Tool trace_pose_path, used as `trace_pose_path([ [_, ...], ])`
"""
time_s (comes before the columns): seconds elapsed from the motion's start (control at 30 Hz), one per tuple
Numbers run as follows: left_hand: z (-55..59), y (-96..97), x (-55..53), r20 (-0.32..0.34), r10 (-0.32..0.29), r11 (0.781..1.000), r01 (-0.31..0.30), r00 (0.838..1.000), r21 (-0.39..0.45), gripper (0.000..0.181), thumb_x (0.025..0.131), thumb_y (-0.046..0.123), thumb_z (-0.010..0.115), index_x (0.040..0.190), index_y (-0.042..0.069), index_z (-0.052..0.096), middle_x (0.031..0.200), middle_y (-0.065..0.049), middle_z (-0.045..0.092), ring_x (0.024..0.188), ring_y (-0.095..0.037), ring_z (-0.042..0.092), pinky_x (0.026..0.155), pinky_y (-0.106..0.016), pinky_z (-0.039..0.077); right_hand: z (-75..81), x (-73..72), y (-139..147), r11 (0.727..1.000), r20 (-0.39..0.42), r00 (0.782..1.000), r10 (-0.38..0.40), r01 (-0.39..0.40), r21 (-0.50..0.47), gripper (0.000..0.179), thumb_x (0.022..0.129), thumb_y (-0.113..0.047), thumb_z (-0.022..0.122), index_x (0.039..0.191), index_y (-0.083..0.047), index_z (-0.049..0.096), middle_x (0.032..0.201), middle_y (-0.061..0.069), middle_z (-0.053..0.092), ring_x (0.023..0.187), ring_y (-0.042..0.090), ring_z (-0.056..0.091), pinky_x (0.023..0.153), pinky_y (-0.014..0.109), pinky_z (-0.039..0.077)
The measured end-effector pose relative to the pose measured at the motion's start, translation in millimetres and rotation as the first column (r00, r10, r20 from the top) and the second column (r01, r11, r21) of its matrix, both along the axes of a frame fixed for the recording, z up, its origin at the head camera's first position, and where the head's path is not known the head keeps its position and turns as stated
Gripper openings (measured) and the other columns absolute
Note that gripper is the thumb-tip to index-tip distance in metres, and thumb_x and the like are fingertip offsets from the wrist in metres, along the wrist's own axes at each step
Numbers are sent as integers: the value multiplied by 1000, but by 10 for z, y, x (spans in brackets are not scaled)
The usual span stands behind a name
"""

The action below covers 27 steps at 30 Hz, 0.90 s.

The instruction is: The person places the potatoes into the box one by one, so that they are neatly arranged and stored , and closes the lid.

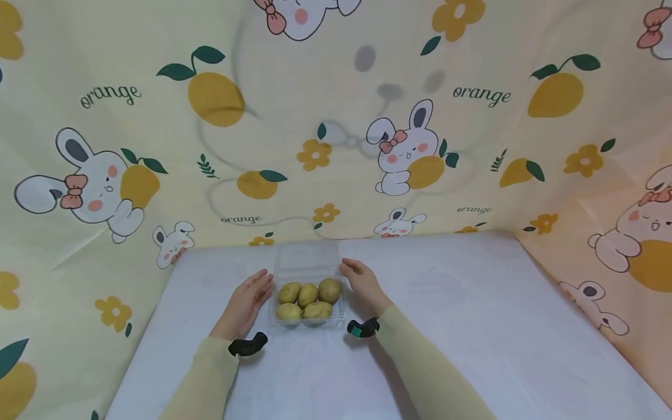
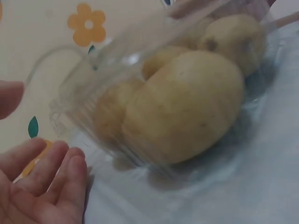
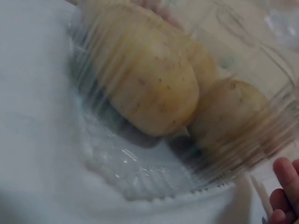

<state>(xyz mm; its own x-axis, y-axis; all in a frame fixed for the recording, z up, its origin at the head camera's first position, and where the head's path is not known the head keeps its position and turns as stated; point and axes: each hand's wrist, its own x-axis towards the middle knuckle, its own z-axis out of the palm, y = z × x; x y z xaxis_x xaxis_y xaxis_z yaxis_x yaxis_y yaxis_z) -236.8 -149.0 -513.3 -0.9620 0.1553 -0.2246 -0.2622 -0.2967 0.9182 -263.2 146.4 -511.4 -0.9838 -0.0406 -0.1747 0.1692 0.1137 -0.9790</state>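
Observation:
A clear plastic clamshell box (image 1: 338, 318) sits on the table with its see-through lid (image 1: 307, 256) swung back. Several yellowish potatoes (image 1: 317, 310) fill it in two rows. To the left of the box is my left hand (image 1: 244, 303), its fingers extended and the fingertips near the back left corner. In the left wrist view those fingers (image 2: 70, 186) stand a little apart from the ribbed wall. My right hand (image 1: 367, 286) is at the back right corner near the hinge, fingers loosely bent. The right wrist view catches only its fingertips (image 3: 286, 175) beside the wall.
A white cloth covers the table (image 1: 462, 315). Behind it hangs a cream curtain (image 1: 341, 87) printed with rabbits and oranges, which also runs along both sides. Each wrist wears a black band (image 1: 248, 345).

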Motion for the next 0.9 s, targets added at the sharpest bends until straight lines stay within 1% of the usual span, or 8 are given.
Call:
trace_pose_path([
  [0.07,-32,-1,-46,-7,-12,1000,12,1000,-16,61,101,21,54,151,3,26,151,-13,34,137,-21,34,111,-33,31,-17,-4,-8,1000,3,1000,16,-16,-15,49,99,-35,56,139,-8,50,137,8,52,130,26,44,110,48,30],
  [0.13,-60,4,-68,-17,-18,999,17,1000,-39,58,100,18,55,151,3,29,151,-12,35,138,-19,33,112,-32,29,-40,0,-9,999,1,999,33,-33,-19,49,99,-36,55,139,-8,50,135,8,54,130,25,44,111,48,29],
  [0.27,-120,21,-62,-19,-14,996,13,1000,-84,55,101,18,53,150,5,32,151,-7,37,139,-16,31,114,-32,24,-78,17,-21,999,-5,999,43,-43,-19,50,98,-37,56,139,-8,50,133,6,56,130,24,44,111,47,29],
  [0.37,-151,26,-54,-22,-12,995,10,1000,-102,54,101,21,52,150,8,34,151,-5,38,139,-15,31,114,-32,24,-93,19,-33,999,-12,1000,29,-29,-17,49,98,-36,56,138,-9,52,133,6,56,129,23,45,111,46,30],
  [0.5,-158,18,-57,-47,-19,996,15,999,-89,54,101,20,52,150,8,33,151,-6,38,139,-15,31,114,-32,23,-86,19,-34,1000,-12,1000,24,-24,-15,47,97,-37,57,136,-11,54,131,4,58,127,22,47,110,46,31],
  [0.67,-149,31,-58,-76,-24,998,20,997,-63,54,102,17,50,151,7,31,152,-9,36,140,-17,30,115,-32,21,-64,10,-20,999,-36,999,26,-27,-24,46,98,-37,57,135,-11,55,127,4,60,126,22,48,110,46,31],
  [0.8,-161,53,-73,-73,-18,998,14,997,-57,53,102,16,50,151,7,31,151,-10,37,139,-17,32,114,-32,22,-79,-12,-10,999,-45,999,8,-10,-41,42,98,-34,58,133,-10,56,123,4,63,123,21,51,109,45,33],
  [0.9,-171,62,-85,-66,-15,999,12,998,-50,52,102,16,50,150,8,32,151,-9,38,138,-17,33,114,-31,23,-95,-23,-5,997,-47,999,-14,10,-74,40,98,-29,59,132,-9,57,121,5,64,120,20,53,109,43,34],
])
